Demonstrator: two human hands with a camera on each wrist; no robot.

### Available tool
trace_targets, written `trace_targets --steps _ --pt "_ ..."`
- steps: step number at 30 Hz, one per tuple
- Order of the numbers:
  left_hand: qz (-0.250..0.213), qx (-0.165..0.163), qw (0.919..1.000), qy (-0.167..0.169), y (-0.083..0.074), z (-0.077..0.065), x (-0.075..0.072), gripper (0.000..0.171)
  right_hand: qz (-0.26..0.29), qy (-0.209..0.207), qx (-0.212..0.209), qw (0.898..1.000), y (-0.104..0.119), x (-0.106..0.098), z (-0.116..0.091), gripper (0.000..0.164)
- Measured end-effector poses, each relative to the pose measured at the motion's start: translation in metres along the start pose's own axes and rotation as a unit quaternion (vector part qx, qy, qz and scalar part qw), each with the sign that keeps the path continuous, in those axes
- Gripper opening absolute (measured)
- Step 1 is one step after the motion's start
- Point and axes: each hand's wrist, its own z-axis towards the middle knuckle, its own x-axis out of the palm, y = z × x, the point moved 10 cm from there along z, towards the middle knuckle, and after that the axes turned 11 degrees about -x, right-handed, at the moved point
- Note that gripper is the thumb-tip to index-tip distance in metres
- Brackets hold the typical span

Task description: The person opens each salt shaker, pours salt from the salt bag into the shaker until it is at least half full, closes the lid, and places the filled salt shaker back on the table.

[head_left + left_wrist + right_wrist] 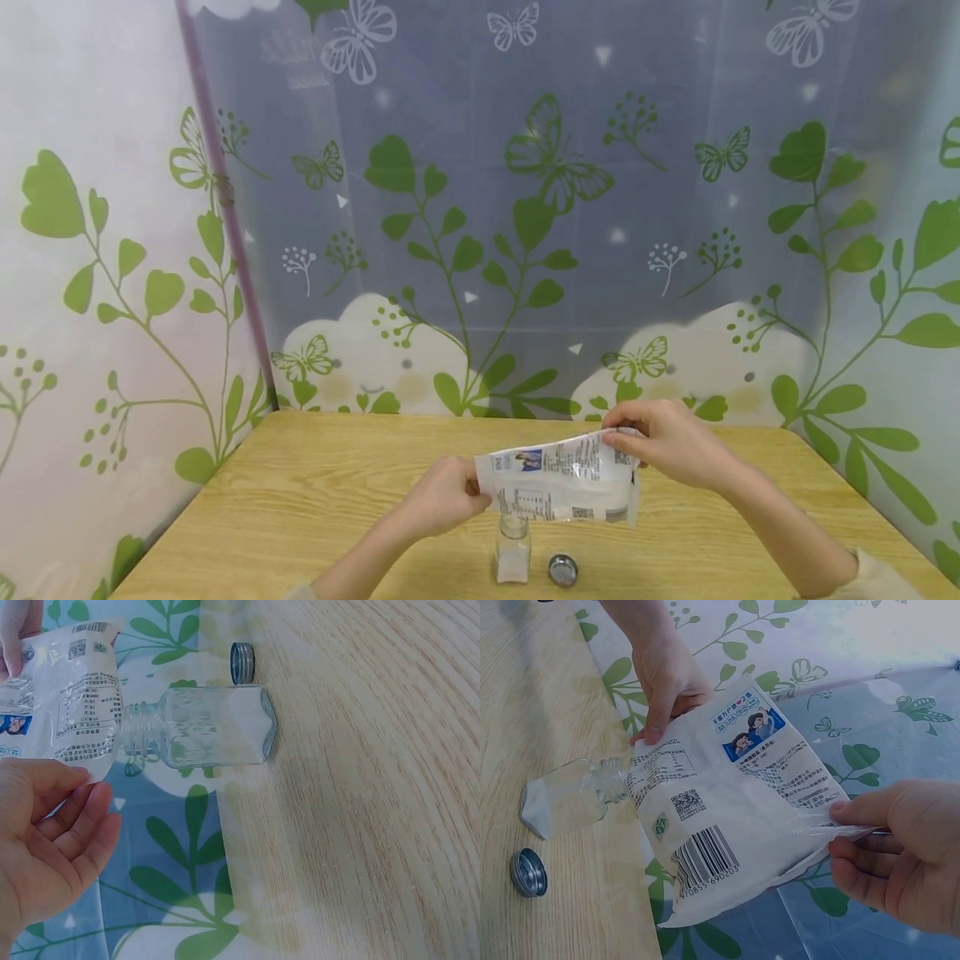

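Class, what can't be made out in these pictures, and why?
Bag: far face, turned away in all views.
Small print: too small and blurred, head view.
Glass jar: mouth, partly hidden by bag, head view.
Right hand: cut off by picture edge, left wrist view.

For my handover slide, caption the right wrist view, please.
Left hand and right hand hold a printed bag at an open glass jar's mouth, metal lid nearby.
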Motion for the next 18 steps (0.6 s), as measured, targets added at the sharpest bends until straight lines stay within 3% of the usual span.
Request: trace_targets --steps 18 --pt "0.003 0.006 1.0 -0.002 -0.0002 -0.0002 0.0004 0.015 -0.003 0.001 -0.005 1.0 0.0013 -0.0006 0.0001 0.018"
